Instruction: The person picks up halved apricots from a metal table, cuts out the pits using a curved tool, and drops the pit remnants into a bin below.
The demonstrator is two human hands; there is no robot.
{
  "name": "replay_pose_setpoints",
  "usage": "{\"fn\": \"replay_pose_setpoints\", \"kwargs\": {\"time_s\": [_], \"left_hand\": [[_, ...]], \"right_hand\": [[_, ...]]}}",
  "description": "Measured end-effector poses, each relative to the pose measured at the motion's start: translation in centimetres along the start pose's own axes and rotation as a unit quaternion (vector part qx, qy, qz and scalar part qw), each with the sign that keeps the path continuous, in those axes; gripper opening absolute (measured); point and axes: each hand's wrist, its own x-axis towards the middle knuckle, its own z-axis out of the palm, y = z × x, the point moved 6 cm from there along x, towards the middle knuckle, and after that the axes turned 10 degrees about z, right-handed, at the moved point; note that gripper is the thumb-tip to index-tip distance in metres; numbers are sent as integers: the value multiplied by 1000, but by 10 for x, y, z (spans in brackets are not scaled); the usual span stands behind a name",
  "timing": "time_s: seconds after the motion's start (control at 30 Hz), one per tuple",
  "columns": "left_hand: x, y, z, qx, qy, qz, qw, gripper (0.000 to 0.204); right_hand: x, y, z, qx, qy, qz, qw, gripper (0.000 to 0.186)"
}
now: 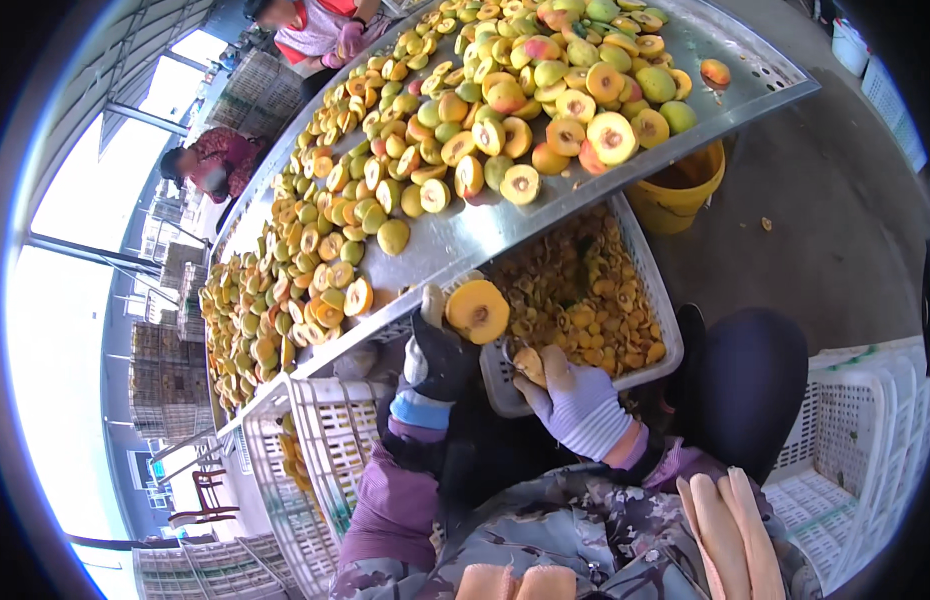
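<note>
My left hand (431,352), in a dark glove with a blue cuff band, is closed on a yellow peach half (477,311), its cut face showing. The half is held just off the table's near edge, above a crate. Close beside it, my right hand (577,398) wears a pale glove with tan fingertips. Its fingers are closed around a small tan object (529,364); what kind it is I cannot make out. Under both hands, a white plastic crate (653,262) holds many small yellow-brown fruit scraps (583,325).
A metal table (425,262) carries a heap of halved peaches (455,130). A yellow bucket (675,195) stands beneath its right end. White crates flank me, one on the left (335,430), a stack on the right (835,430). Two people (320,40) work along the table's far side.
</note>
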Motion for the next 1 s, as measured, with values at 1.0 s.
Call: {"fn": "replay_pose_setpoints", "kwargs": {"time_s": [1.0], "left_hand": [[-51,44,56,-373,82,-102,918,58]], "right_hand": [[-14,2,13,96,-102,-25,990,34]]}}
